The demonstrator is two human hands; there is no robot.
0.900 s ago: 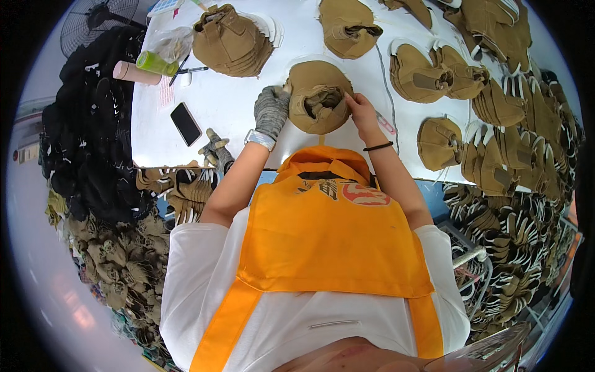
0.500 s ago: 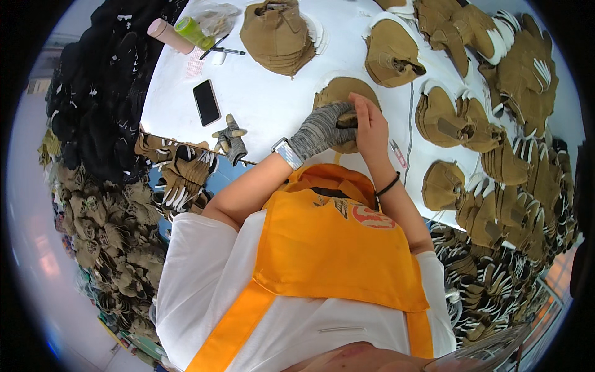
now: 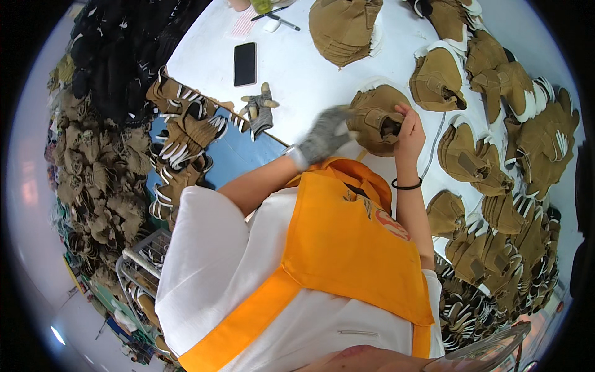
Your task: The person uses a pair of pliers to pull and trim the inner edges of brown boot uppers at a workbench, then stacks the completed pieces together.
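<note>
A brown shoe upper with white edging lies on the white table in front of me. My bare right hand pinches its right edge, beside the dark opening. In a grey knit glove, my left hand is at the upper's left side, close to its edge. Motion smears the gloved fingers, so their grip is unclear. Beyond the upper stands a stack of brown shoe uppers. Another brown upper rests to the right of the one I hold.
A phone, a loose grey glove, a pen and a green-yellow container lie on the table. More brown uppers crowd its right side. Black pieces are heaped at the left, with brown piles below.
My left hand has moved left off the middle of the upper, uncovering it. My right hand now grips the upper's right edge. The whole view has shifted and turned.
</note>
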